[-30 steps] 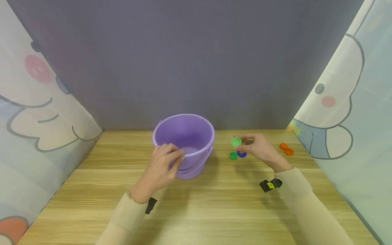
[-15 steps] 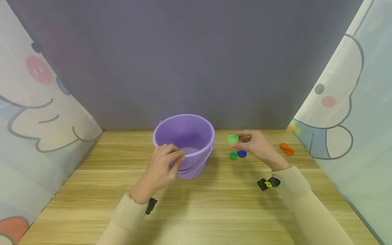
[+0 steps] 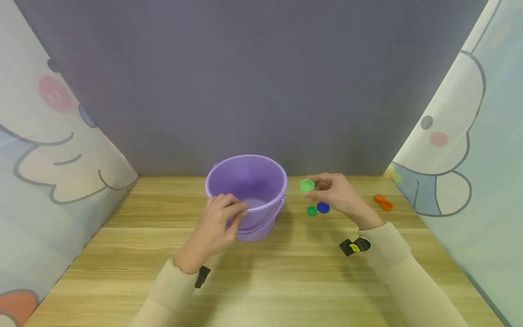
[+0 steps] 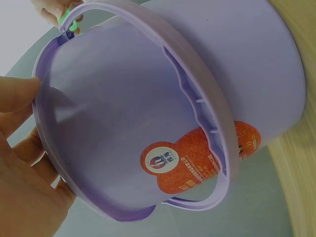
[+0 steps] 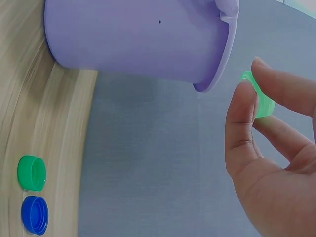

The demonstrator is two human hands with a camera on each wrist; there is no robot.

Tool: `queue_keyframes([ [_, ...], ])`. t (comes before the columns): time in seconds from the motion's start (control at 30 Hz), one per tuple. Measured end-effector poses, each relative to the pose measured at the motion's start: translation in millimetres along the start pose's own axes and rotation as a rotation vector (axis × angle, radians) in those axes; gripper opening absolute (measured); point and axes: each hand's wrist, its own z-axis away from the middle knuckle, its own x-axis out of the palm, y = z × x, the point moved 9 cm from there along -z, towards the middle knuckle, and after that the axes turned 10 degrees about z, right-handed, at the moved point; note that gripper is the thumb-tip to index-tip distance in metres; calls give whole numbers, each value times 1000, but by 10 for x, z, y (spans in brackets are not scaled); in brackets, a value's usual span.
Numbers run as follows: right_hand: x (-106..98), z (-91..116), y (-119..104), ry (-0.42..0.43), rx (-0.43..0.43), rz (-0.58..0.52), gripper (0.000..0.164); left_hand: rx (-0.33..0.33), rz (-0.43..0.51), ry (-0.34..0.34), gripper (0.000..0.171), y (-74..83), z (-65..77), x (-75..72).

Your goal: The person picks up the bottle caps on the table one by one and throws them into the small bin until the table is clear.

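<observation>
My left hand [image 3: 213, 223] grips the near rim of a purple plastic bucket [image 3: 259, 222], thumb and fingers on either side of the edge. In the left wrist view the bucket's handle [image 4: 216, 106] hangs against the side, across a red label [image 4: 190, 168]. Off to the right of the bucket, my right hand [image 3: 338, 196] pinches a light green bottle cap [image 3: 307, 185] between thumb and fingertips. The cap is in the air, at about rim height in the right wrist view. Below it on the table lie a darker green bottle cap [image 3: 312, 210] and a blue bottle cap [image 3: 323, 207].
Two orange bottle caps [image 3: 386, 206] lie close together at the far right of the wooden table [image 3: 286, 281]. A grey panel [image 3: 261, 81] rises behind the table, and cartoon-printed sheets [image 3: 457, 136] line both sides.
My right hand has moved a little left and slightly up, bringing the light green cap closer to the bucket. The left hand keeps its grip on the rim.
</observation>
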Motion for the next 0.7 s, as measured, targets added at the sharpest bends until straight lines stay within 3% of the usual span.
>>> queue_keyframes([
  [0.27,18,-28,-84,10,-37,-5,50,-11,5,-5,13,-12,5,11],
  [0.7,80,-68,-215,-2,-63,8,55,-22,7,-12,15,-15,0,16],
])
